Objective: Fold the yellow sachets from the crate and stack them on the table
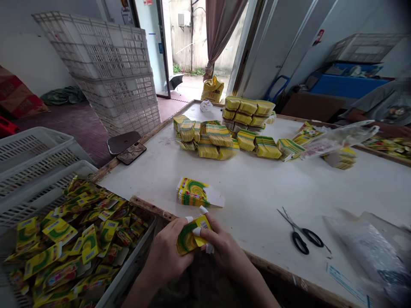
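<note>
Between my two hands is a small yellow and green carton, held over the table's front edge. My left hand wraps round its left side, thumb on top. At its right end, my right hand grips the carton with the thumb on the upper face. White covers sit on several of my fingertips. Just beyond my hands a short stack of flat cartons lies on the white table. To my left, a crate holds many loose yellow cartons.
Bundled flat cartons are piled across the table's far side. Black-handled scissors lie open at right, near clear plastic bags. A phone rests at the left edge. Tall white crates stand behind. Another person's arm shows at far right.
</note>
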Demonstrator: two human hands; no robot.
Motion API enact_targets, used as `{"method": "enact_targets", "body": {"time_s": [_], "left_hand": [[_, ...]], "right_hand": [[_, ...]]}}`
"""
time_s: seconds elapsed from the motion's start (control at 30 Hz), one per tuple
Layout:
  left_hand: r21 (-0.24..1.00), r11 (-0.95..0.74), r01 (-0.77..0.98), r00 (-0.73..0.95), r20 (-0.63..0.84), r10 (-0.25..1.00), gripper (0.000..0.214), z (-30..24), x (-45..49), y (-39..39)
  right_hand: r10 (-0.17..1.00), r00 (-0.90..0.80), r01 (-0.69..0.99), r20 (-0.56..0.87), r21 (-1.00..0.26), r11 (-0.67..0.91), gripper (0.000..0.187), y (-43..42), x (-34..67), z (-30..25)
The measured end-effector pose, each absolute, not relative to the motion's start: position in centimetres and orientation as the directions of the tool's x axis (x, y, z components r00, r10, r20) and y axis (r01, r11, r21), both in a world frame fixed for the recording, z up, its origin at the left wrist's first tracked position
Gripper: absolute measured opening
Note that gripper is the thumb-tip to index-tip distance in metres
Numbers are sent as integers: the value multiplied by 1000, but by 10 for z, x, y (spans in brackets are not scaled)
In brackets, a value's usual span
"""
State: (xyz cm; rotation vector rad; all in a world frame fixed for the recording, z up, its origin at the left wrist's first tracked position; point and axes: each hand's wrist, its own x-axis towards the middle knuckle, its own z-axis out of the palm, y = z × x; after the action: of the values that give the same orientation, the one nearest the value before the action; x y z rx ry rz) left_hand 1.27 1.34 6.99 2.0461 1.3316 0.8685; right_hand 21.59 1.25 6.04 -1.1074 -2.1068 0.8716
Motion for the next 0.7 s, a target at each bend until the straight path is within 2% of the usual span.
{"method": "enact_targets", "body": {"time_s": [0.13,0.23,0.3,0.37,0.43,0.47,0.5,0.57,0.63,0.7], "left_hand": [[721,-370,586,331,204,921,47,70,13,16],[697,-378,609,306,234,923,47,67,14,16],[721,-348,599,262,234,936,47,62,15,15],[813,-270,516,178,206,962,51,56,16,13],[945,-165,284,-25,179,984,55,50,15,13],[985,-142,98,-167,157,973,56,48,15,14],[983,-150,-107,-315,110,943,56,46,13,16],[869,-204,-452,-521,-71,851,57,44,11,20],[748,-179,-639,-528,-256,810,61,43,10,23],[709,-64,-702,-440,-361,822,57,41,10,23]], "right_hand": [[835,-522,382,173,-828,410,20,20,223,74],[882,-428,361,199,-857,368,23,20,216,67],[907,-363,339,214,-876,343,36,17,207,57],[914,-337,284,227,-901,329,61,16,199,48],[921,-296,223,253,-920,324,76,22,195,44],[928,-265,221,263,-920,324,75,28,194,43],[937,-220,262,273,-909,326,68,36,195,43],[951,-110,430,288,-849,307,51,56,197,42],[954,-30,584,297,-770,258,45,76,198,38],[956,1,648,294,-728,223,48,92,197,33]]}}
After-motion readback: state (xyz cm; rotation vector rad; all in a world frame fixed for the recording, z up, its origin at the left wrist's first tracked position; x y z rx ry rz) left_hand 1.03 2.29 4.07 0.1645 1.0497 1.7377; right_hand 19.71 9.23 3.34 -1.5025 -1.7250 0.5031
